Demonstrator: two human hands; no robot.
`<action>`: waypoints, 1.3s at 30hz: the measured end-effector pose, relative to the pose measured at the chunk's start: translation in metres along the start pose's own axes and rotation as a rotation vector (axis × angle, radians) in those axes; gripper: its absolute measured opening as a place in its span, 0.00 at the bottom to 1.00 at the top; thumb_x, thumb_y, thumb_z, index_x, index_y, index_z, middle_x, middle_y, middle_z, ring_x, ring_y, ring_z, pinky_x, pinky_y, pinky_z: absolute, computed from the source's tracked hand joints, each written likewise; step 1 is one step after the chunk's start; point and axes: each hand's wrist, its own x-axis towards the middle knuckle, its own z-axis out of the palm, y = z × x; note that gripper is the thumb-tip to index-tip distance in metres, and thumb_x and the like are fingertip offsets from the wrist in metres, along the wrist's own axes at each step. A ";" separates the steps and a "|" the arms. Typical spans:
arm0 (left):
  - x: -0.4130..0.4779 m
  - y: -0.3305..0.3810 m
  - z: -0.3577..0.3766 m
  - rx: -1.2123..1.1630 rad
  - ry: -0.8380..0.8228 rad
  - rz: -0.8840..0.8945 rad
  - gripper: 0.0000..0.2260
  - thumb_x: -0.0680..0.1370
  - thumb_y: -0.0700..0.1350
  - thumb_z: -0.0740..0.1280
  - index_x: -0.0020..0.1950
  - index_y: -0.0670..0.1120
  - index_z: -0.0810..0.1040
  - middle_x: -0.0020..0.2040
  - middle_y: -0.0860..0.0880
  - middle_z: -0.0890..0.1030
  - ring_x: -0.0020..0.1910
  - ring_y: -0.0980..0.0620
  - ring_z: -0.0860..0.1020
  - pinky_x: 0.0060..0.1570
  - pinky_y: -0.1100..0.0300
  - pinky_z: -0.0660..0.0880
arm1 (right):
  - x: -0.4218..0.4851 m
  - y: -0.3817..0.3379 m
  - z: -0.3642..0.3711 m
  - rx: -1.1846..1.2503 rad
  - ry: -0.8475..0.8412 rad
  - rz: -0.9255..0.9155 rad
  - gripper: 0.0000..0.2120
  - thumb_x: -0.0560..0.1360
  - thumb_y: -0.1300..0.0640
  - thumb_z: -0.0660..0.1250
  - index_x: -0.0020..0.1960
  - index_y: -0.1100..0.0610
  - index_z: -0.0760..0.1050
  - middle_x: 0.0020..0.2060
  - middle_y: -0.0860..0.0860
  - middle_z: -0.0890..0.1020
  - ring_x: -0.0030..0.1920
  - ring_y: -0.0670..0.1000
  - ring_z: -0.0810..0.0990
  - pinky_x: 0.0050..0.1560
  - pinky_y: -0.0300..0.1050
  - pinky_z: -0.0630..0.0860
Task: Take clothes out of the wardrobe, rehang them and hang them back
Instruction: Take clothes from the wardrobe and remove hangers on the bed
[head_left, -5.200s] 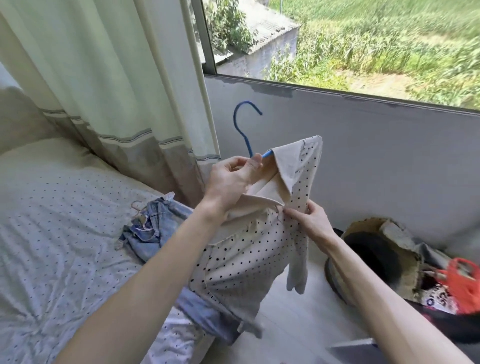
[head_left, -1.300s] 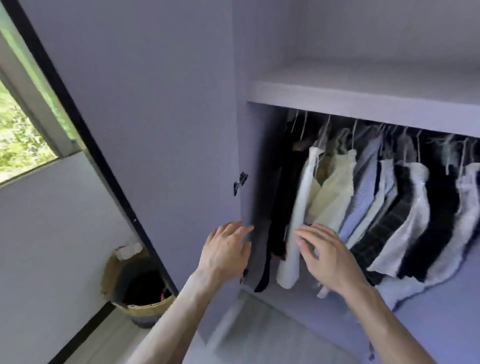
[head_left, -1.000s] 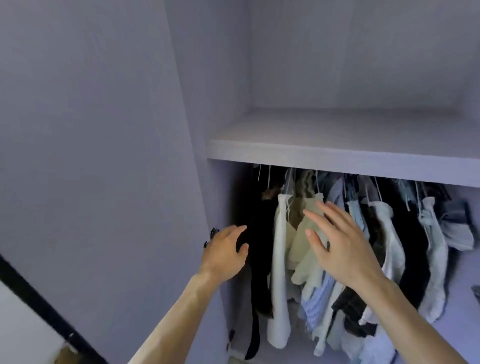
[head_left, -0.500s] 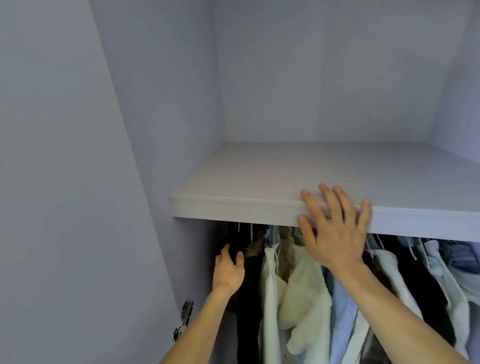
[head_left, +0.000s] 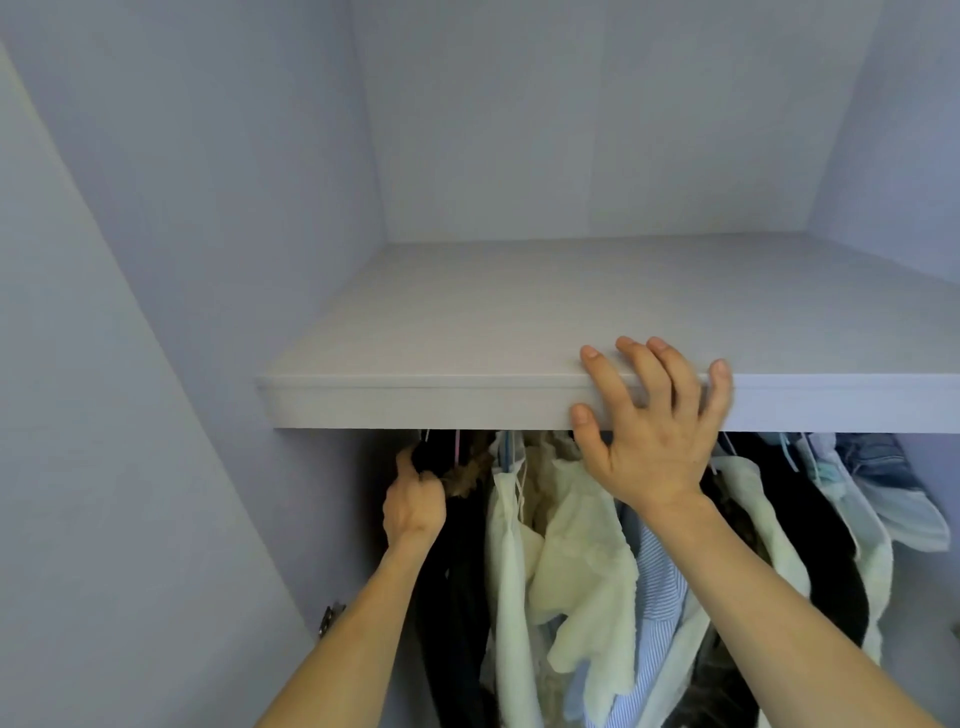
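Right hand (head_left: 649, 431) lies spread against the front edge of the shelf (head_left: 415, 402), its fingers straight and apart with their tips on the shelf's top and the thumb at the edge's lower rim. Left hand (head_left: 413, 506) reaches up under the shelf's left end, its fingers curled round the top of a black garment (head_left: 457, 597); whether a hanger sits inside that grip I cannot tell. Below the shelf the clothes hang in a tight row: right of the black garment is a white garment (head_left: 506, 561), then a fluffy cream garment (head_left: 587, 551), then a blue striped shirt (head_left: 657, 587) beside the right forearm. Thin hanger hooks (head_left: 457, 447) show just under the shelf edge. A metal hinge (head_left: 328, 618) sits low on the left side of the wardrobe (head_left: 234, 234), below the shelf. Above the shelf stands the plain pale back wall (head_left: 571, 130).
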 end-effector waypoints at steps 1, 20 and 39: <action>0.000 -0.001 0.001 -0.052 -0.011 0.007 0.21 0.81 0.49 0.55 0.75 0.57 0.63 0.43 0.52 0.76 0.42 0.47 0.75 0.46 0.54 0.71 | 0.000 0.001 0.000 -0.003 0.003 0.002 0.22 0.77 0.43 0.62 0.70 0.48 0.74 0.64 0.53 0.78 0.68 0.55 0.72 0.71 0.65 0.61; -0.028 -0.013 -0.040 -0.504 0.098 0.106 0.17 0.83 0.54 0.62 0.72 0.59 0.73 0.63 0.61 0.76 0.62 0.61 0.72 0.61 0.66 0.66 | -0.001 -0.001 0.000 0.019 -0.072 0.031 0.22 0.78 0.44 0.63 0.71 0.47 0.73 0.67 0.52 0.73 0.70 0.56 0.69 0.75 0.64 0.53; -0.234 -0.101 -0.139 -0.290 -0.181 0.086 0.14 0.84 0.53 0.61 0.68 0.62 0.76 0.64 0.63 0.79 0.67 0.63 0.73 0.71 0.52 0.70 | -0.097 -0.153 -0.073 1.267 -1.152 0.417 0.34 0.75 0.30 0.59 0.77 0.41 0.61 0.70 0.33 0.65 0.48 0.37 0.82 0.45 0.28 0.75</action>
